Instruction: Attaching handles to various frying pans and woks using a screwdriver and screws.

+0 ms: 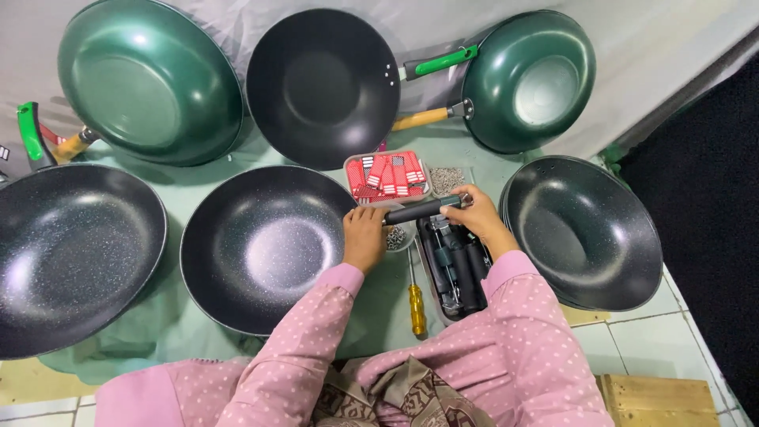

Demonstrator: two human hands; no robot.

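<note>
Head view, looking straight down: nearest the camera are two pink dotted sleeves, and beyond them both hands meet at the rim of a black speckled wok (265,247) lying on a green cloth (170,320). The left hand (364,237) rests at the wok's right edge, fingers curled down over the spot where a handle would join; whether it grips the rim or only steadies it cannot be told. The right hand (475,217) is closed around a black handle (419,210), held level and pointed at that same spot.

Judging from this, the handle is being offered up to the wok but is not fastened: a yellow-handled screwdriver (416,302) lies untouched on the cloth just below the hands, and a small dish of screws (397,237) sits just beside the left hand. So the joining and tightening seem left to do.

The handle is a plain, dark, slim bar, matte, with a metal end showing by the right hand's fingers.

Just under the right hand, a tray of more black handles (457,270) waits. Past the hands sits a tray of red tags (387,177) with a little tray of small grey parts (447,179) beside it. Farther off, a handleless black wok (583,231) lies to the right and another (71,253) to the left. Along the far row stand a green wok (150,79), a black wok with a green handle (322,85) and a green wok with a wooden handle (528,79).
</note>
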